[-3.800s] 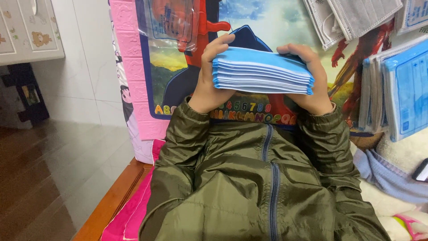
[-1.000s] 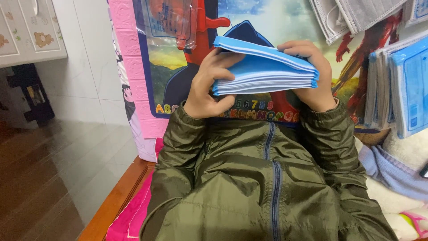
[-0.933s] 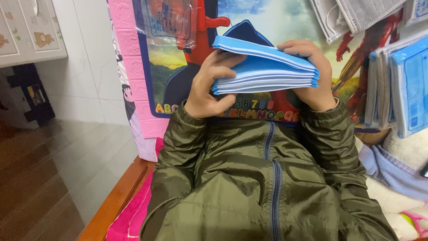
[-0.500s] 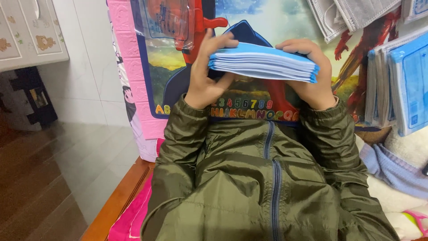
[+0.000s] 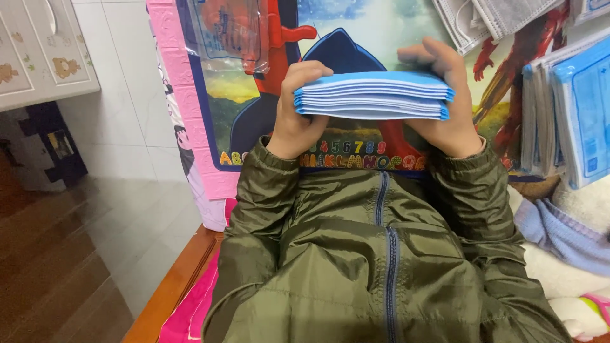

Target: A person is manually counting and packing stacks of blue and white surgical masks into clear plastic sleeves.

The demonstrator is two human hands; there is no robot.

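Holding item: one stack of blue sheets [image 5: 373, 95], flat, level, at 12 o'clock above your chest, clear of the poster behind it.

Left hand [image 5: 298, 111]: clamped on the stack's end at 9 o'clock, fingers curled over the top, thumb underneath.

Right hand [image 5: 445, 108]: clamped on the end at 3 o'clock, fingers wrapped over the far edge.

Handling note: likely best to keep both ends pinched evenly so the sheets stay squared; a loose thumb would let the lower leaves fan out.

Surroundings: colourful poster [image 5: 356, 38] directly behind at 12; hanging grey masks [image 5: 489, 19] at 1 o'clock; packets of blue sheets [image 5: 572, 114] close by at 3. Wooden edge [image 5: 175, 286] at 7 o'clock, with tiled floor [image 5: 127, 209] beyond at 9, giving the most open room.
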